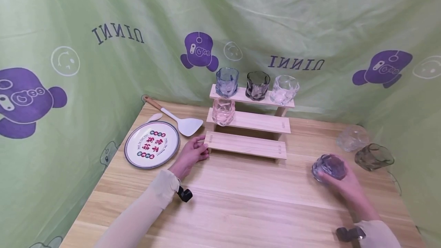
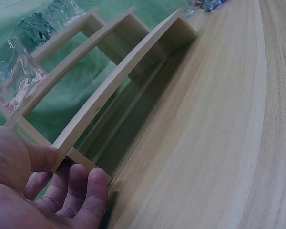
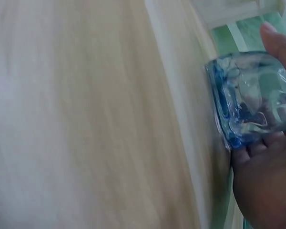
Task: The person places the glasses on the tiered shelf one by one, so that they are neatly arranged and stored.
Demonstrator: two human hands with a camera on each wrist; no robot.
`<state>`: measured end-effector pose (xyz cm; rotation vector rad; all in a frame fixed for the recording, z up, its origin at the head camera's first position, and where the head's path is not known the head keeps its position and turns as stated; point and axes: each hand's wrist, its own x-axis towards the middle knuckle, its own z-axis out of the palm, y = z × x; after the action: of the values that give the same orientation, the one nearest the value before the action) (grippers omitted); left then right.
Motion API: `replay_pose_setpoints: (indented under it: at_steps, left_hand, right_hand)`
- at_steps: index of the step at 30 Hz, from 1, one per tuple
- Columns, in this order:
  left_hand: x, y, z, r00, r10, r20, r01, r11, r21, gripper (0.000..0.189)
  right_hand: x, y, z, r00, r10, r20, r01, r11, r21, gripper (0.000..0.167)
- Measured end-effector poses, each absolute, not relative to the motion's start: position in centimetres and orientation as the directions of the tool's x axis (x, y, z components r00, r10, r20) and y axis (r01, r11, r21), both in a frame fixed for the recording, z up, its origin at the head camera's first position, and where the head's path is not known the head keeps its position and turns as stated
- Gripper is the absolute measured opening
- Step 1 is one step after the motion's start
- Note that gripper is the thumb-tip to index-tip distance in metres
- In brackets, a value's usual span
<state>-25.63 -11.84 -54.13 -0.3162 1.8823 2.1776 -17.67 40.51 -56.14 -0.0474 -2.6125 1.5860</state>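
Observation:
My left hand (image 1: 188,157) grips the left end of the lowest step of a three-tier wooden stand (image 1: 248,145); the thumb lies on the board and the fingers curl beneath it in the left wrist view. Off to the right, my right hand (image 1: 349,188) holds a wavy blue glass (image 1: 329,167), thumb on one side and fingers on the other. On the stand's top step are a blue glass (image 1: 227,82), a dark grey glass (image 1: 257,86) and a clear glass (image 1: 284,89). A pink glass (image 1: 223,112) occupies the left end of the middle step.
Beyond my right hand, a clear glass (image 1: 352,138) and a dark glass (image 1: 373,157) stand near the table's right edge. Left of the stand lie a printed plate (image 1: 151,144), a white spatula (image 1: 190,126) with a wooden handle, and a small spoon (image 1: 155,117). Green curtain (image 1: 158,3) surrounds the table.

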Motion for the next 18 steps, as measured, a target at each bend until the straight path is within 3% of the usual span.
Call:
replay_pose_setpoints:
  at_steps: [8, 18]
  left_hand:
    - [-25.7, -11.8, -54.3, -0.946, 0.055, -0.32, -0.324, -0.128, 0.937, 0.05]
    - [-25.8, -11.9, -54.2, -0.948, 0.046, -0.313, -0.317, -0.123, 0.941, 0.05]
  right_hand:
    - [-18.3, 39.2, -55.2, -0.987, 0.161, 0.016, 0.069, 0.51, -0.858, 0.086]
    - [-20.3, 35.7, -49.5, -0.987, 0.16, -0.003, 0.087, 0.522, -0.849, 0.09]
